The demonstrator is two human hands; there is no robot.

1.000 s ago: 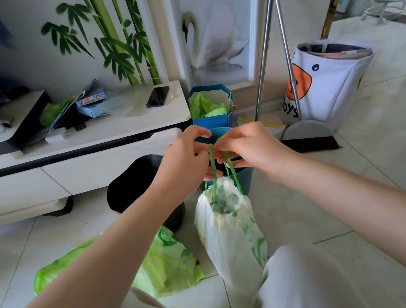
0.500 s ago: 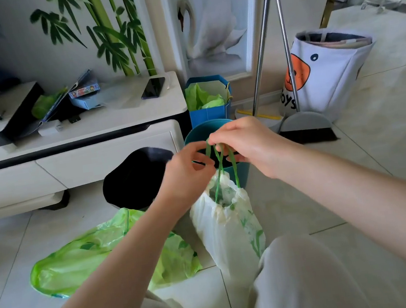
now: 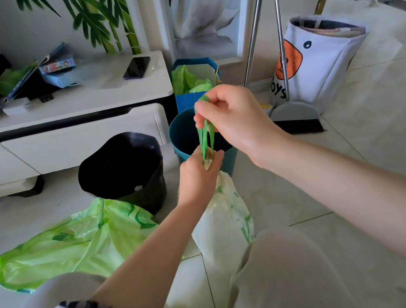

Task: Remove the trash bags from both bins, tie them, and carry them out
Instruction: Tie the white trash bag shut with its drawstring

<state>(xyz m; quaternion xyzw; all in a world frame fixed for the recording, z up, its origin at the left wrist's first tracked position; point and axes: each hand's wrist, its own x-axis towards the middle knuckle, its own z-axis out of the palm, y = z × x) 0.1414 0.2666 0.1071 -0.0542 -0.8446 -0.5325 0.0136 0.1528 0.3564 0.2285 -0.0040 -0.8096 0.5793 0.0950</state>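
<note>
Pinching the green drawstring (image 3: 205, 137) at its top, the right hand (image 3: 237, 120) holds it taut above the white trash bag (image 3: 224, 226), whose gathered neck sits in the grip of the left hand (image 3: 198, 174), fingers curled round it. The bag stands on the tiled floor (image 3: 354, 158) just in front of the teal bin (image 3: 183, 135). A green trash bag (image 3: 61, 248) lies flat to the left, against the black bin (image 3: 123, 170).
</note>
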